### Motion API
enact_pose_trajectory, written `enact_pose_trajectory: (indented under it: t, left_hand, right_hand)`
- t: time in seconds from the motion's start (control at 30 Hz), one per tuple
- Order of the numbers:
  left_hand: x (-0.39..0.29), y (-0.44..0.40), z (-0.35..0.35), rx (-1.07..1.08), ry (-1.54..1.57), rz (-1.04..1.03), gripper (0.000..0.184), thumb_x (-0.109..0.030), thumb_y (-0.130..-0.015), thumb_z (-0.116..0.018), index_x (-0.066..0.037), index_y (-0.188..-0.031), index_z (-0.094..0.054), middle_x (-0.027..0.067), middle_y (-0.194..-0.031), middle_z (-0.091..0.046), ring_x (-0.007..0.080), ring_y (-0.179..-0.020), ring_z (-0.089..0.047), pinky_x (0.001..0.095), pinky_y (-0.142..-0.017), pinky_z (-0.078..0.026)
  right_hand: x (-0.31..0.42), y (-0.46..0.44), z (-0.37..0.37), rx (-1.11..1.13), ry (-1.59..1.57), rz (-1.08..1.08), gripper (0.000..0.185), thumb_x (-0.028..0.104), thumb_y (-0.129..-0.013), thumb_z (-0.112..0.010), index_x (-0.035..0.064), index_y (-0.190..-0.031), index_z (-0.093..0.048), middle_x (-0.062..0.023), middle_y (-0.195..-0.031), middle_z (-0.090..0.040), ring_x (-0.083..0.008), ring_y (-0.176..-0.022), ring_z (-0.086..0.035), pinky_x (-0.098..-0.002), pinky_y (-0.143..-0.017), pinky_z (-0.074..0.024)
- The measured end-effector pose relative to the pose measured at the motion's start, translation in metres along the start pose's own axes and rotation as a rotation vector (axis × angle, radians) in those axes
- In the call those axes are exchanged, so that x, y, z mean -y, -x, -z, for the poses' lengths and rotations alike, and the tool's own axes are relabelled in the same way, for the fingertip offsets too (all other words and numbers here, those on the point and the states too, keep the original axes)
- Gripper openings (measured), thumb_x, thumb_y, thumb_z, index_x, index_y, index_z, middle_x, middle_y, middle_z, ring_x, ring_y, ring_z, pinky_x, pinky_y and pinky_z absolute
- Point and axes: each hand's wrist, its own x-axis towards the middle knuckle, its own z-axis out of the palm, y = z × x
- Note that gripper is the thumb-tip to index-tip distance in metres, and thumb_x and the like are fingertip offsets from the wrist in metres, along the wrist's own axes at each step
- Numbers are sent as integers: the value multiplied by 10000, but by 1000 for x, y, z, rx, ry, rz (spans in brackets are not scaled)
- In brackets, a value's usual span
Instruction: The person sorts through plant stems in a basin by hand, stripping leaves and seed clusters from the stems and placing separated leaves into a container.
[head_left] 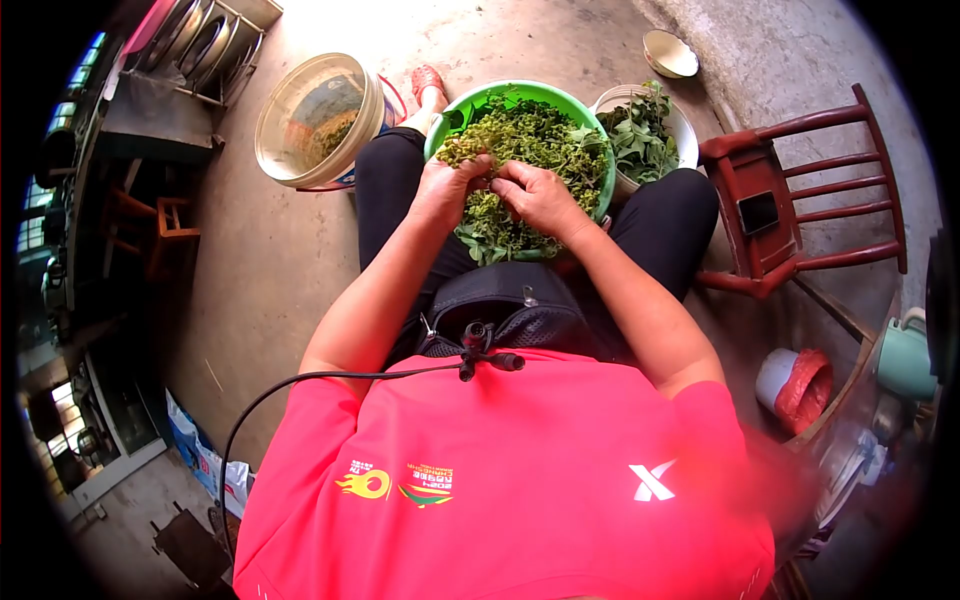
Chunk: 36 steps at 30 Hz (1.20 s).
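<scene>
My left hand is closed around a bunch of yellow-green sprigs, which look like small flower or seed clusters on thin stems. Fingertips of my right hand are pinched together close beside the left thumb; whatever lies between them is hidden. Both hands are over a green plastic basin between my legs, heaped with more loose sprigs. Larger green leaves lie at its near edge. To its right, a white tub holds leafy green stems.
A pale plastic bucket with some plant bits inside stands at left. On the right is a dark red wooden chair with a black flat object on its seat. A small bowl sits farther off. A black cable crosses my shirt.
</scene>
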Motion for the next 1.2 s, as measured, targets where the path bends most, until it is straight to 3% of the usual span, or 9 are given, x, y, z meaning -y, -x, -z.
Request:
enact_pose_trajectory:
  t: [0.23, 0.3, 0.33, 0.43, 0.63, 0.87, 0.9, 1.0, 1.2]
  left_hand:
    - [6, -2, 0, 19, -76, -71, 199, -25, -792, -657, -48, -973, -577, 19, -845, -603, 132, -719, -581, 258, -640, -473]
    - [7, -2, -2, 57, -82, -120, 194, -22, -796, -654, -48, -973, -580, 15, -844, -605, 128, -726, -579, 256, -650, -472]
    - [7, -2, -3, 54, -85, -124, 197, -19, -797, -653, -45, -980, -582, 14, -858, -609, 125, -744, -581, 254, -665, -473]
    - [8, 1, -6, 47, -112, -154, 210, -31, -801, -660, -40, -997, -586, 14, -884, -619, 117, -778, -586, 251, -696, -475]
    - [3, 0, -13, 12, -302, -271, 250, -56, -793, -697, -37, -1003, -562, 2, -880, -636, 75, -780, -578, 216, -680, -475]
    - [8, -4, -11, -162, -687, -384, 267, -61, -784, -699, -25, -1019, -580, 21, -859, -651, 79, -727, -586, 221, -620, -479]
    - [4, -1, -16, -109, -465, -269, 276, -59, -779, -708, -26, -1019, -574, 15, -833, -642, 70, -689, -574, 216, -583, -468]
    - [-8, 7, -35, -48, -318, -233, 265, -24, -770, -711, -40, -987, -561, 6, -784, -614, 74, -635, -551, 210, -539, -443]
    - [-38, -4, -6, -125, -248, -223, 171, -35, -796, -665, -50, -950, -592, 3, -781, -601, 92, -647, -551, 223, -573, -452]
  right_hand:
    - [-3, -2, 1, 95, -107, -97, 221, 295, -848, -572, 88, -906, -623, -124, -776, -652, -286, -722, -635, -357, -664, -500]
    - [-3, -3, -3, -16, 49, 56, 165, 191, -867, -560, 65, -943, -633, -39, -642, -608, -108, -556, -583, -267, -555, -479]
    - [-1, -3, -4, -16, 49, 56, 165, 191, -867, -560, 65, -943, -633, -39, -642, -608, -108, -556, -583, -267, -555, -479]
    - [2, -4, -3, -62, 141, 11, 216, 220, -836, -555, 89, -981, -646, -72, -676, -637, -130, -575, -620, -284, -581, -499]
    - [13, -6, -9, -180, 386, -125, 324, 414, -794, -486, 211, -1017, -606, -152, -888, -651, -351, -843, -617, -449, -746, -487]
    - [13, -14, -16, -226, 496, -268, 328, 402, -851, -435, 130, -919, -604, -136, -937, -658, -351, -873, -624, -456, -786, -484]
    - [11, -21, -13, -236, 465, -386, 312, 376, -840, -446, 122, -907, -615, -162, -943, -651, -360, -880, -619, -454, -794, -482]
    - [-34, -31, 3, -284, 215, -288, 338, 355, -814, -456, 72, -890, -624, -209, -931, -639, -382, -886, -606, -445, -793, -474]
    - [-15, -21, 42, -267, 184, -230, 336, 391, -844, -514, 87, -925, -630, -159, -911, -651, -330, -861, -620, -412, -778, -474]
